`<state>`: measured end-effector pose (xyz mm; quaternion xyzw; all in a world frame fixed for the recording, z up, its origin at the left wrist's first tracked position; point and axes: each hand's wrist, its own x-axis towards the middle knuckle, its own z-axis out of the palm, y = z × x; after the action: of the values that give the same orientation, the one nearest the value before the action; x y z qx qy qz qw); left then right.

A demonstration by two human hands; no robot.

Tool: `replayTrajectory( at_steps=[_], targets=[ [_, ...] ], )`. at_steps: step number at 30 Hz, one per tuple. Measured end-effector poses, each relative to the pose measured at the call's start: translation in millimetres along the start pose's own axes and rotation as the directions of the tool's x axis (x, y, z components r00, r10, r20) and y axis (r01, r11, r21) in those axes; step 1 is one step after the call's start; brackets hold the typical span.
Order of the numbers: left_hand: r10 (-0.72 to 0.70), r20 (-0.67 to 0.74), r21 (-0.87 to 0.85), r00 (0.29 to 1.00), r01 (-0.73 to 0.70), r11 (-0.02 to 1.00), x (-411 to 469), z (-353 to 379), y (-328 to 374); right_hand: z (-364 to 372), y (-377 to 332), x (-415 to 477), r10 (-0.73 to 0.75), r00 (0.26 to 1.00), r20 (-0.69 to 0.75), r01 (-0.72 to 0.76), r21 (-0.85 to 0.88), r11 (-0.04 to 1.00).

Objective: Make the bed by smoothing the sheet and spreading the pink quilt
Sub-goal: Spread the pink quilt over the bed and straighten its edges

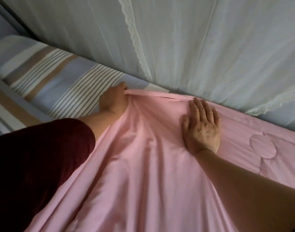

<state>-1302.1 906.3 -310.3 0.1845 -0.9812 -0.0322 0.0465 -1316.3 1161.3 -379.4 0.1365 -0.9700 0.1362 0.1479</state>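
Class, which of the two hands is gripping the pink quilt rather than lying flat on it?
The left hand, by the striped sheet: its fingers curl round the edge of the pink quilt. The right hand lies flat, fingers straight, on it.

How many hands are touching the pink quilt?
2. The left hand grips the pink quilt at its top edge, near the striped pillow. The right hand presses flat on it, close to the net curtain. No other seems hidden.
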Motion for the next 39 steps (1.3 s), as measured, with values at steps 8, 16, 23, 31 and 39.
replayTrajectory(
  at_steps=[8,16,23,31,39],
  targets=[
    [-0.198,-0.158,-0.06,0.968,0.19,0.98,-1.8,60.5,23.1,2.3,1.4,1.4,-0.001,1.0,0.022,0.001,-0.019,1.0],
    [-0.125,-0.243,-0.028,0.962,0.121,0.992,-1.4,60.8,12.5,-46.6,-80.3,-116.0,-0.102,0.992,0.07,0.09,0.157,0.983],
    [-0.105,-0.158,-0.177,0.982,0.077,0.981,-4.2,58.8,7.4,-24.4,-102.0,-146.7,-0.095,0.967,0.235,0.088,0.041,0.995],
    [0.04,-0.087,-0.29,0.995,-0.064,0.955,-129.9,26.7,-21.2,-29.0,-101.7,-150.7,-0.105,0.954,0.279,0.117,-0.027,0.993],
    [0.117,0.396,-0.318,0.911,0.017,0.948,-280.2,-55.1,-98.9,-86.9,-143.4,-168.0,0.065,0.778,0.625,0.045,-0.159,0.986]
  ],
)
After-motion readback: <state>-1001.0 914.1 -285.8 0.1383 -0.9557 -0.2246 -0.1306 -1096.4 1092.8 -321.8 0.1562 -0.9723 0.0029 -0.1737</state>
